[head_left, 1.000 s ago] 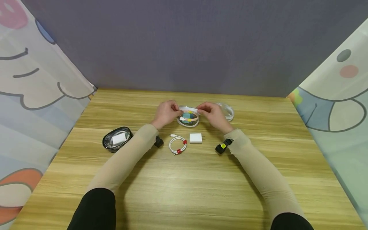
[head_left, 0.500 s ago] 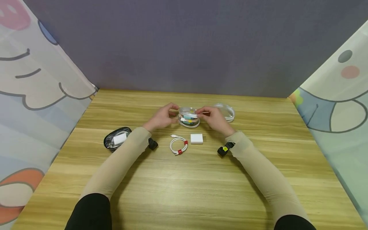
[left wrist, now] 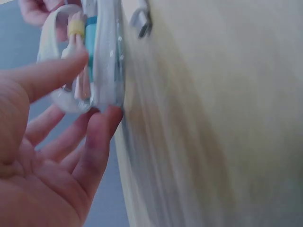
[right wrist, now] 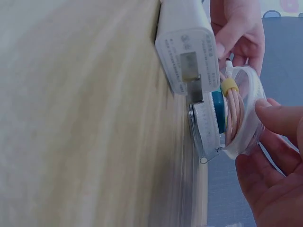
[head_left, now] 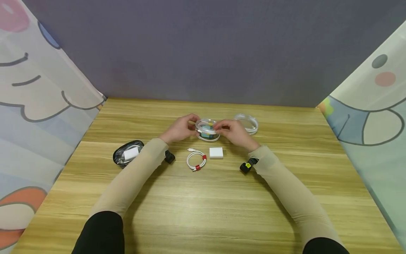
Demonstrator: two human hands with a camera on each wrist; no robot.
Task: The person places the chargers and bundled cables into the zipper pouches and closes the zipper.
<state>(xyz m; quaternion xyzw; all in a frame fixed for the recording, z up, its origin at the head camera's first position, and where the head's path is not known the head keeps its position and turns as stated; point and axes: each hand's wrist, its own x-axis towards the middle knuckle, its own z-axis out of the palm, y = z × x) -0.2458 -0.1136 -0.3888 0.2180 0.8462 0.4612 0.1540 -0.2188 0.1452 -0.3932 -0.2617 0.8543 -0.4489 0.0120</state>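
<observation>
A clear zip case [head_left: 208, 139] with white trim stands at the back middle of the table, its lid partly raised. Inside are a teal block-shaped charger [right wrist: 218, 111] and a coiled pink cable [right wrist: 234, 116] with yellow ties. My right hand [head_left: 236, 132] pinches the lid's edge between thumb and fingers at the right. On the left side, my left hand [head_left: 182, 129] holds the case, thumb by the cable's white plug and fingertips at the base, as the left wrist view shows. A white charger [head_left: 216, 152] and a coiled white cable [head_left: 196, 159] with red ties lie in front.
Behind my right hand sits a second clear case [head_left: 248, 124]. A black-rimmed case [head_left: 128, 153] with a white charger and cable inside lies to the left, partly behind my left sleeve. A grey panel [head_left: 209, 53] borders the table's [head_left: 203, 204] back edge.
The left hand let go of the case edge, drew slightly left and is back at its side. The lid, held by the right hand, has come forward and down over the contents.
</observation>
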